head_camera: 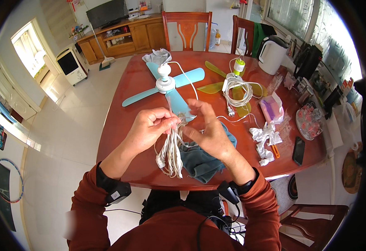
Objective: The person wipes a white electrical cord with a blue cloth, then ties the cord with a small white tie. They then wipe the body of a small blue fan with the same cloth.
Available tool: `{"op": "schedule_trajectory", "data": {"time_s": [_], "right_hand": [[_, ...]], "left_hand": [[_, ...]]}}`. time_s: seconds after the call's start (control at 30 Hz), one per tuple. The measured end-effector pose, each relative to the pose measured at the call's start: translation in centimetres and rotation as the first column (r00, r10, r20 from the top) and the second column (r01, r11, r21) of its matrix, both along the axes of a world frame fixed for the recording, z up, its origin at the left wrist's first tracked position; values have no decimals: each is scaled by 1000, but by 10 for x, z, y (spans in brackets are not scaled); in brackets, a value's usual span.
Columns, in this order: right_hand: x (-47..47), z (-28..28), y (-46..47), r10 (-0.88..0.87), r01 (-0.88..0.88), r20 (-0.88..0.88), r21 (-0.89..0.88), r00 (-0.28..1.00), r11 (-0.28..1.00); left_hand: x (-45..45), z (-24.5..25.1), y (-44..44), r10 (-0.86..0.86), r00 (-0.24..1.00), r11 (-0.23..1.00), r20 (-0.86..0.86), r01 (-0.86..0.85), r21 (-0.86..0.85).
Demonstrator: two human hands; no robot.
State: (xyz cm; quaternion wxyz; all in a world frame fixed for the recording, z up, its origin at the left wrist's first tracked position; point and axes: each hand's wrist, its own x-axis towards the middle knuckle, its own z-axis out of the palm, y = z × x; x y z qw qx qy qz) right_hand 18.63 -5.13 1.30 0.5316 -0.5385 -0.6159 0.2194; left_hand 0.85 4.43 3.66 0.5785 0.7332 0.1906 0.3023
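My left hand point(150, 129) pinches the upper end of a folded bundle of white electrical cord point(173, 155) between thumb and fingers. A thin, pale strip rises from the fingertips; its material is unclear. My right hand point(212, 135) is slightly blurred, with thumb and fingers spread around nothing visible, just right of the bundle. Beneath it lies a crumpled dark teal cloth point(203, 161). Beyond my hands rests a small ceiling fan with light blue blades point(189, 77) and a white motor housing point(165, 84). One blade is partly hidden by my hands.
Right of it lies a yellow-green-bladed fan point(211, 88) with a coiled white cord point(239, 92). A tissue pack point(271, 108), crumpled tissue point(266, 138), an orange-handled tool point(275, 151), a phone point(299, 150), a glass-laden tray point(305, 134) and an electric kettle point(272, 56) occupy the table's right side.
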Motion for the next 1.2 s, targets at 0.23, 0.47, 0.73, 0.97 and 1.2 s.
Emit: {"op": "schedule_trajectory", "data": {"time_s": [0.23, 0.47, 0.73, 0.97, 1.2], "right_hand": [[-2, -8, -3, 112, -161, -250, -187, 962, 969], [2, -5, -13, 254, -374, -421, -231, 871, 898], [60, 27, -49, 461, -456, -647, 191, 607, 869], [69, 34, -42, 233, -38, -805, 254, 545, 966], [50, 41, -26, 180, -140, -693, 115, 698, 983]], "left_hand": [[-3, -5, 3, -6, 1000, 1000, 14, 6, -15], [-1, -11, 5, 2, 999, 1000, 49, -2, 3], [-6, -13, 19, 117, 992, 993, 40, -116, -13], [-1, -3, 12, 8, 999, 995, -52, -13, -98], [2, 4, 5, -118, 989, 992, -91, 114, -48]]}}
